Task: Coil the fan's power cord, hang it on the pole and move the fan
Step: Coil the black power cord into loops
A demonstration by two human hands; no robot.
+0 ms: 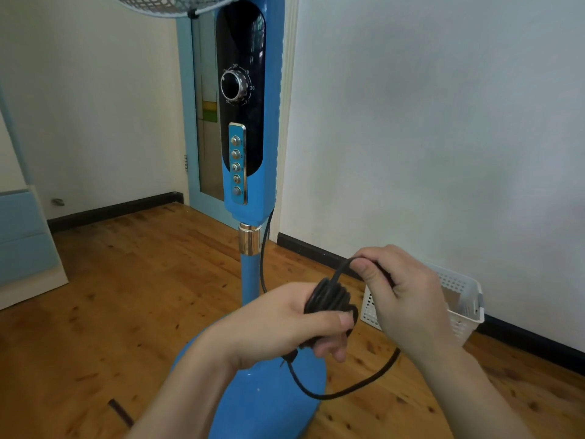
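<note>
Floorboards (133,280) of knotted wood run from the near edge back to a black skirting (117,210) under pale walls (427,122), with bare boards stretching far left of the fan. Against the left edge stands a pale blue cabinet (25,236), and a blue-framed door (199,122) sits in the far corner behind the fan.

Upright at the middle is the blue fan (250,191), its black control panel (242,90) carrying a round dial and a column of buttons, the grille edge just showing at the top. Below the panel a copper collar joins the blue pole (251,274), which drops to the round base (269,400) at the near edge, partly hidden by the forearms. A white slotted basket (459,299) stands on the floor right of the pole, close to the right wall's skirting.

The left hand (285,324) has its grip wrapped round the bundled coil of the black power cord (330,296), held in front of the pole above the base. The right hand (402,293), just right of it, pinches a strand rising from the coil between thumb and curled fingers. One length of cord hangs down beside the pole from the fan body; a slack loop sags below the hands over the base and floor.
</note>
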